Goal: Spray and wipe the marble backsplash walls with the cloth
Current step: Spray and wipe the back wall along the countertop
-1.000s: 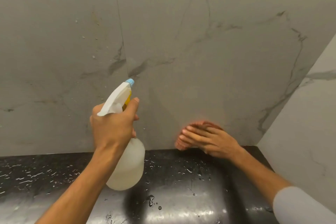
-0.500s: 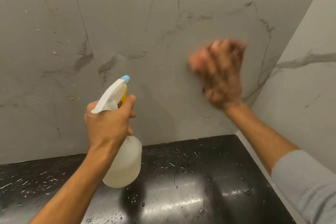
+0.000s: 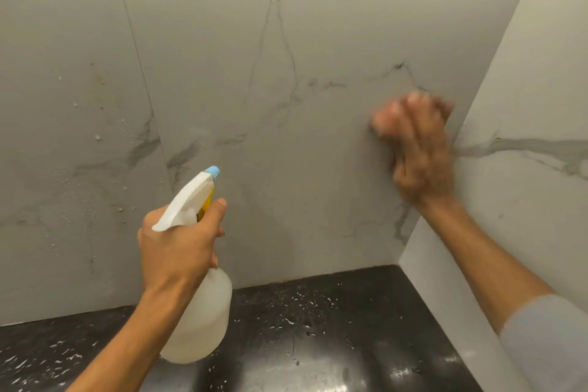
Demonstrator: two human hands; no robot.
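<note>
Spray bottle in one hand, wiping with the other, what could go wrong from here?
The countertop is wet with droplets, so the spray bottle might slide if set down. The right hand is wiping fast near the corner and could knock the side wall. Spots on the left panel may get missed.

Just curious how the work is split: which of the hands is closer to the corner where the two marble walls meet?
Right. The right hand is blurred, up against the back wall beside the corner. The left hand holds the spray bottle well to the left, away from the corner.
</note>
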